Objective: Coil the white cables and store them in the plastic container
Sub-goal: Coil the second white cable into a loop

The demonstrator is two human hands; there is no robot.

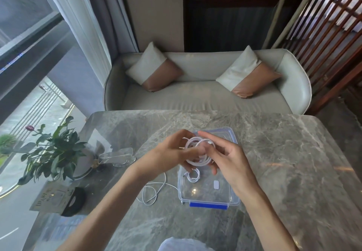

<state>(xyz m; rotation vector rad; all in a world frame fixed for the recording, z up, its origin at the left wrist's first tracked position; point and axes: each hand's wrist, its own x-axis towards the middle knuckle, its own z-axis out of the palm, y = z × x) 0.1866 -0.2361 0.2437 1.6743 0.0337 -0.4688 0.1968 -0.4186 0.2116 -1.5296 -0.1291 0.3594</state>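
A clear plastic container [231, 199] with blue clips stands open on the marble table. Above it my left hand [174, 151] grips a coiled white cable [197, 160]. My right hand [231, 158] holds the coil's right side, its index finger stretched out over the loops. A smaller coiled white cable [193, 176] lies inside the container near its left wall, with a small white adapter [216, 184] beside it. A loose white cable [152, 192] lies uncoiled on the table left of the container.
The marble table [293, 152] stretches wide to the right. At the left stand a potted plant [52, 152], a glass dish [117, 156], a card [49, 198] and a black roll [75, 201]. A grey sofa [205, 94] with two cushions sits beyond the far edge.
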